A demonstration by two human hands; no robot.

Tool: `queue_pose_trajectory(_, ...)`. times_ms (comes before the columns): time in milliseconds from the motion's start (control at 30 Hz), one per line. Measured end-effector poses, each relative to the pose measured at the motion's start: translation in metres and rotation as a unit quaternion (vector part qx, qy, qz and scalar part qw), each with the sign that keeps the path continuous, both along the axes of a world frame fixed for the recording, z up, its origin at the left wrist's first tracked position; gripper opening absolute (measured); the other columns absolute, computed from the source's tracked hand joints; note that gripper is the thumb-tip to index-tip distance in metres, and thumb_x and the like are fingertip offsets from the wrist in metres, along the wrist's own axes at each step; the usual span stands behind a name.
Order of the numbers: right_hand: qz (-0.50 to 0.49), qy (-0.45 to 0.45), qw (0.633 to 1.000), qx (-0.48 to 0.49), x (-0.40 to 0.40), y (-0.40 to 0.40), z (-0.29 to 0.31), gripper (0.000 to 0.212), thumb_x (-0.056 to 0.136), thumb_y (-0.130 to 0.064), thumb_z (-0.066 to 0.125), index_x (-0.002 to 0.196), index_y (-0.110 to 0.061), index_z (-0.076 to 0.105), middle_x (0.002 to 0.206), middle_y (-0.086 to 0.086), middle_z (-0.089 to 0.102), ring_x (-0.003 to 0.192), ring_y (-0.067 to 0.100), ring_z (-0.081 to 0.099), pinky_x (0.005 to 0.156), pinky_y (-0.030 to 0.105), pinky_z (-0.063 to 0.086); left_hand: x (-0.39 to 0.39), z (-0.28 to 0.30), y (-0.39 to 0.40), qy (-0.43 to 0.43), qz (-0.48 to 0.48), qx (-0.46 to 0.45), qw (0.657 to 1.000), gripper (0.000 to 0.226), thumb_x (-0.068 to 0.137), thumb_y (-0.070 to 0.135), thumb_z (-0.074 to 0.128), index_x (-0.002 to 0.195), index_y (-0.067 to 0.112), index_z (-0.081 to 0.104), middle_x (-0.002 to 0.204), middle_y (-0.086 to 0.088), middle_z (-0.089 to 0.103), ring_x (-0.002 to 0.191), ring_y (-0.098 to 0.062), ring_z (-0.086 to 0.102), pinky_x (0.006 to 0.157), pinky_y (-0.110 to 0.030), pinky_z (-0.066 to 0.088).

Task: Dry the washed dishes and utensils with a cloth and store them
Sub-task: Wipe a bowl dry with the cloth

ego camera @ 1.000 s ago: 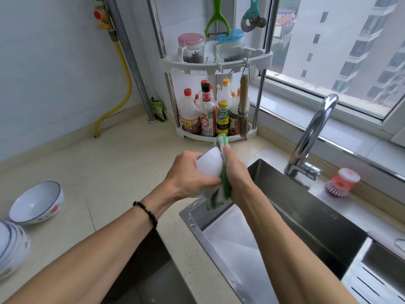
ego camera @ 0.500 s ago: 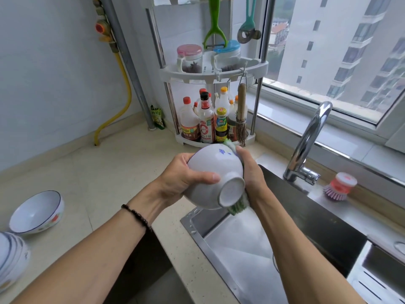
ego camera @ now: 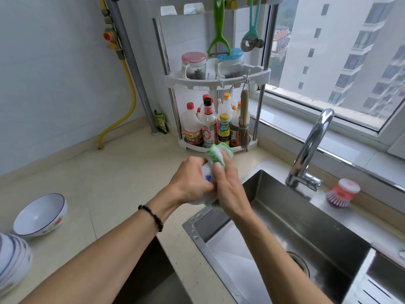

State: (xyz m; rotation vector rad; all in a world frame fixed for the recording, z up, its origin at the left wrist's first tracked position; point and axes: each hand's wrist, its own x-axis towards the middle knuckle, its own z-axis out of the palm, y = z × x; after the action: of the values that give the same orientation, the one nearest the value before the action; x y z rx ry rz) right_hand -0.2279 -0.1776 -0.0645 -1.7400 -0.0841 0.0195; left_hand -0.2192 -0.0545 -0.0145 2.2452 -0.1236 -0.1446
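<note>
Head view, frame centre: your left hand (ego camera: 190, 183) grips the small white porcelain bowl (ego camera: 53, 177) while your right hand (ego camera: 228, 187) presses the green-and-white cloth (ego camera: 215, 153) on it; rotate the bowl steadily, wiping rim and base.

I have both forearms reaching forward and converging, the hands meeting close together. My left hand (ego camera: 190, 183) curls its fingers around the white bowl (ego camera: 206, 174), a dark beaded bracelet (ego camera: 151, 217) on that wrist. My right hand (ego camera: 230, 187) presses the green and white cloth (ego camera: 218, 152) against the bowl, thumb laid over the cloth and the other fingers hidden behind it.
</note>
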Motion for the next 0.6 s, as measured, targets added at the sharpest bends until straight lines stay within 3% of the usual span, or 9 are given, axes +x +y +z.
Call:
queue_pose_trajectory(67,-0.007,0.131,0.981,0.140,0.012,-0.007,0.004,0.050,0.102,-0.055,0.036,0.133,-0.023,0.059,0.112,0.010,0.071,0.094,0.023,0.069,0.081,0.039,0.056,-0.006,0.000,-0.001,0.000,-0.020,-0.041,0.999,0.022,0.068,0.009,0.086,0.084,0.009,0.071,0.077,-0.006,0.074,0.069,-0.022,0.069,0.062,-0.038,0.057)
queue_pose_trajectory(100,-0.007,0.181,0.964,0.194,0.019,-0.012,0.005,0.055,0.101,-0.057,0.037,0.124,-0.016,0.065,0.106,0.013,0.074,0.088,0.025,0.071,0.078,0.039,0.058,-0.007,0.001,0.000,-0.001,-0.022,-0.062,0.998,0.025,0.067,0.008,0.088,0.087,0.009,0.073,0.080,-0.007,0.075,0.070,-0.022,0.070,0.063,-0.038,0.057)
queue_pose_trajectory(133,-0.001,0.186,0.959,0.213,0.023,-0.014,0.005,0.057,0.100,-0.059,0.039,0.124,-0.015,0.065,0.111,0.015,0.074,0.092,0.026,0.072,0.083,0.041,0.059,-0.009,0.002,0.000,-0.003,-0.018,-0.071,0.997,0.027,0.067,0.009,0.089,0.088,0.009,0.073,0.081,-0.006,0.075,0.070,-0.021,0.070,0.063,-0.037,0.057)
queue_pose_trajectory(233,0.004,0.095,0.986,0.135,0.014,-0.001,-0.003,0.045,0.103,-0.054,0.038,0.140,-0.031,0.051,0.123,0.007,0.067,0.109,0.020,0.067,0.097,0.043,0.055,-0.001,0.002,0.003,-0.012,0.011,-0.052,0.999,0.022,0.068,0.015,0.089,0.080,0.014,0.071,0.073,0.000,0.072,0.062,-0.013,0.064,0.057,-0.033,0.054)
queue_pose_trajectory(333,-0.003,0.145,0.974,0.176,0.012,-0.003,-0.011,0.053,0.104,-0.055,0.036,0.134,-0.017,0.056,0.103,0.008,0.073,0.086,0.017,0.071,0.080,0.037,0.059,-0.005,0.003,0.003,0.001,-0.009,-0.035,0.999,0.021,0.068,0.012,0.088,0.080,0.014,0.071,0.072,-0.001,0.072,0.061,-0.012,0.064,0.055,-0.030,0.053)
queue_pose_trajectory(400,0.005,0.212,0.944,0.253,0.019,-0.014,-0.010,0.061,0.103,-0.056,0.036,0.128,-0.007,0.062,0.095,0.015,0.076,0.077,0.026,0.073,0.070,0.040,0.058,-0.009,0.003,0.006,0.023,-0.009,-0.100,0.995,0.029,0.068,0.005,0.088,0.093,0.009,0.075,0.083,-0.006,0.076,0.069,-0.015,0.068,0.064,-0.032,0.057)
queue_pose_trajectory(467,0.018,0.183,0.959,0.218,0.022,-0.018,-0.005,0.060,0.104,-0.057,0.033,0.137,-0.012,0.057,0.097,0.013,0.076,0.074,0.029,0.073,0.066,0.041,0.059,-0.009,0.003,0.011,0.038,0.009,-0.157,0.987,0.033,0.070,0.003,0.088,0.099,0.007,0.074,0.087,-0.006,0.077,0.073,-0.017,0.071,0.068,-0.032,0.059)
queue_pose_trajectory(500,0.025,0.133,0.977,0.166,0.021,-0.014,-0.003,0.059,0.104,-0.058,0.031,0.142,-0.018,0.052,0.102,0.010,0.075,0.079,0.027,0.073,0.068,0.041,0.060,-0.007,0.002,0.011,0.039,0.015,-0.155,0.987,0.032,0.069,0.004,0.088,0.098,0.007,0.074,0.086,-0.005,0.077,0.073,-0.017,0.070,0.068,-0.031,0.059)
queue_pose_trajectory(600,0.051,0.025,0.997,0.048,0.016,-0.003,-0.009,0.065,0.095,-0.072,0.031,0.148,-0.036,0.041,0.140,0.003,0.056,0.125,0.019,0.057,0.107,0.049,0.047,-0.004,0.001,0.007,0.036,-0.007,-0.084,0.996,0.027,0.068,0.007,0.089,0.088,0.008,0.071,0.079,-0.001,0.074,0.067,-0.014,0.069,0.062,-0.028,0.057)
